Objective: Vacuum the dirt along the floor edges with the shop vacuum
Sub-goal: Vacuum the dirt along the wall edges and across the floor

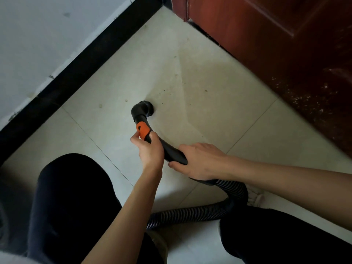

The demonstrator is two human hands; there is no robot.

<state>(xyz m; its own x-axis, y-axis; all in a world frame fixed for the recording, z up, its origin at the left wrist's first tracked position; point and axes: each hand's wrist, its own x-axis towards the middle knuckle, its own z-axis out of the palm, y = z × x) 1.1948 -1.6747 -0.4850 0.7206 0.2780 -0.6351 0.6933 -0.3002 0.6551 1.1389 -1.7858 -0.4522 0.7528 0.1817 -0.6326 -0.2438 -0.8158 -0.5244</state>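
Note:
A black vacuum wand with an orange collar [142, 130] ends in a round brush nozzle [145, 109] that sits on the pale tile floor [106, 88]. My left hand [149, 147] grips the wand just behind the orange collar. My right hand [200, 161] grips the curved black handle further back. The ribbed black hose [192, 212] loops down behind my right arm and between my knees. Small dark specks of dirt [163, 90] lie scattered on the tile just beyond the nozzle, toward the door. The vacuum's body is out of view.
A black baseboard [80, 65] runs diagonally along the white wall [38, 35] on the left. A red-brown wooden door [285, 54] borders the floor on the right, meeting the wall at the top corner. My dark-trousered knees [72, 197] fill the lower frame.

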